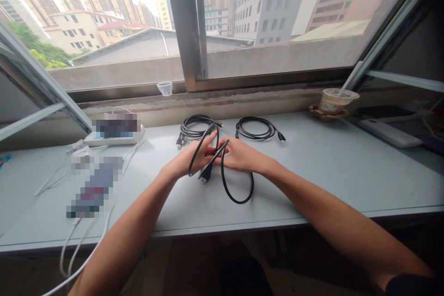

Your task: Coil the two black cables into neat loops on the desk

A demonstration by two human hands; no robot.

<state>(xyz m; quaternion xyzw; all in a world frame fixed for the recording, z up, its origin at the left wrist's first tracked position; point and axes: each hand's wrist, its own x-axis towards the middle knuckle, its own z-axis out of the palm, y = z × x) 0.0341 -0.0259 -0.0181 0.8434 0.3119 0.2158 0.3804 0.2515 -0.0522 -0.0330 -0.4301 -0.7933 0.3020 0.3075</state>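
Observation:
My left hand (194,158) and my right hand (240,155) meet at the middle of the desk, fingertips nearly touching. Both grip a loose black cable (239,189), whose loop sags onto the desktop in front of them. Its black plug end (205,173) sticks out below my fingers, and another length arcs up over my left hand. Just behind my hands lies a coiled black cable (197,127), almost touching my left hand. A second coiled black cable (258,128) lies to its right.
On the pale grey desk (329,180) sit a pixelated white power strip (114,129), a pixelated device (95,187) and white cables (79,249). A drink cup with a straw (338,101) and a white power bank (385,133) are at right. An open window lies behind.

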